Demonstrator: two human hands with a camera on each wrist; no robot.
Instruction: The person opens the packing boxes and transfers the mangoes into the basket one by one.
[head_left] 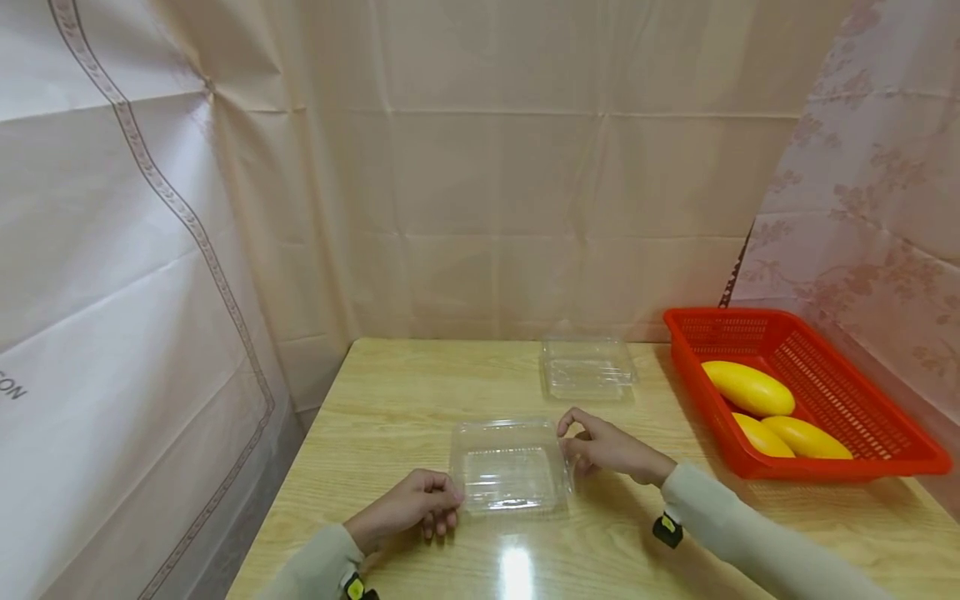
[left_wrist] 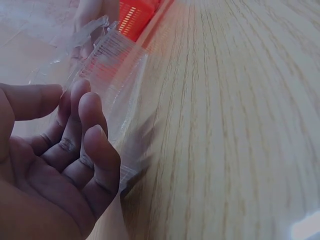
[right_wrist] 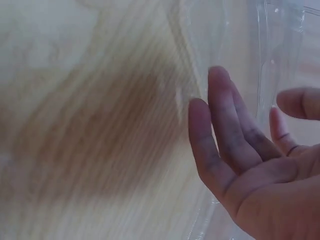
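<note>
A clear plastic clamshell box (head_left: pixel 510 475) lies on the wooden table between the two hands. My left hand (head_left: pixel 420 502) is at its near left corner, with thumb and index finger pinching the edge; the other fingers curl below. In the left wrist view, the box's ridged side (left_wrist: pixel 107 60) stretches away from the left hand (left_wrist: pixel 60 145). My right hand (head_left: pixel 603 446) pinches the box's right edge between thumb and index finger. The right wrist view shows the right hand (right_wrist: pixel 250 150) with its remaining fingers bent loosely alongside the clear plastic wall (right_wrist: pixel 242 50).
A second clear plastic box (head_left: pixel 587 368) sits near the table's back edge. At the right stands a red basket (head_left: pixel 892 408) holding a few yellow, elongated fruits (head_left: pixel 750 389). Beige sheeting (head_left: pixel 480 167) hangs behind the table (head_left: pixel 405 392), with more sheeting at both sides.
</note>
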